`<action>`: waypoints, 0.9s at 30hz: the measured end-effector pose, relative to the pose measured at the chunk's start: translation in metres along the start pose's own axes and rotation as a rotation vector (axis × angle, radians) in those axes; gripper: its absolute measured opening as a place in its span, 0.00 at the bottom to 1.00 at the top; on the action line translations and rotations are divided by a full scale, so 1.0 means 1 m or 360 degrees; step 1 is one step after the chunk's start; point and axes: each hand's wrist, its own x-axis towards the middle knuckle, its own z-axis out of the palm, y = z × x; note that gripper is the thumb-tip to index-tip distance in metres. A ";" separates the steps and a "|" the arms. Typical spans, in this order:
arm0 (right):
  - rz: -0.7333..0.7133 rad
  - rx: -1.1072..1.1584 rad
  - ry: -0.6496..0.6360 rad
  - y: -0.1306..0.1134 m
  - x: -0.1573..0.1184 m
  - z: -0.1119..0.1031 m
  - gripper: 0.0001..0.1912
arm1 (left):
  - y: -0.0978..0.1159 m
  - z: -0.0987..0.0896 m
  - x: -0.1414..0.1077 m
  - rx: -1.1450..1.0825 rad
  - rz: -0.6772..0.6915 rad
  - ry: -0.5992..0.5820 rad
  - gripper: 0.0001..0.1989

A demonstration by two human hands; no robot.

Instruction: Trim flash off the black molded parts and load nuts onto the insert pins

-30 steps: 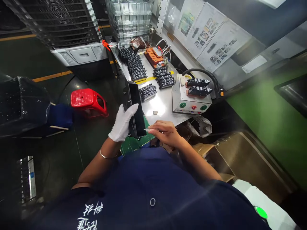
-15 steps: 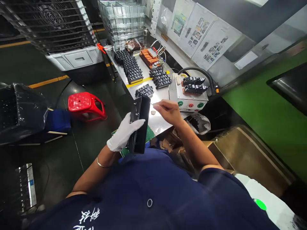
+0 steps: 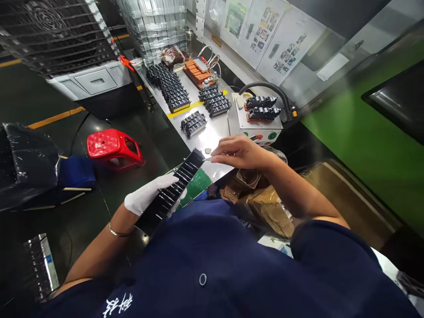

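My left hand (image 3: pixel 154 190), in a white glove, is closed around a long black plastic part (image 3: pixel 168 190). The part slants from lower left to upper right, with a row of pale-edged slots or ribs facing up. Bare, my right hand (image 3: pixel 240 152) pinches a small thin metallic tool (image 3: pixel 207 159); its exact kind is too small to make out. The tool's tip is at the part's upper right end, and I cannot tell whether it touches. Beneath the part lies a green mat (image 3: pixel 198 185) at the table's near edge.
On the metal table (image 3: pixel 215 132) stand rows of black ribbed parts (image 3: pixel 170 86), an orange fixture (image 3: pixel 198 73) and a control box (image 3: pixel 253 128) bearing two black parts. A red stool (image 3: pixel 114 148) is at left. Cardboard (image 3: pixel 268 210) lies below the table, right.
The black part has tilted and turned, so its slotted face now shows. My left hand moved down and left with it. My right hand brought the thin tool to the part's upper end.
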 end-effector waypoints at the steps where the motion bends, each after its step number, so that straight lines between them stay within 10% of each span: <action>1: 0.0001 0.0009 -0.0060 0.000 0.001 -0.004 0.15 | 0.000 0.001 0.000 0.0041 0.0013 -0.0026 0.24; 8: 0.0020 0.0079 -0.0316 -0.002 0.004 -0.012 0.21 | 0.000 0.005 -0.003 0.0078 0.0037 -0.0067 0.21; 17: -0.0022 0.0034 -0.0177 0.007 0.004 -0.004 0.18 | -0.008 0.015 -0.001 -0.0048 -0.0159 -0.0072 0.22; 27: 0.0439 0.0250 0.0750 0.019 0.004 0.047 0.24 | -0.003 0.015 0.006 -0.0207 -0.0055 0.0002 0.26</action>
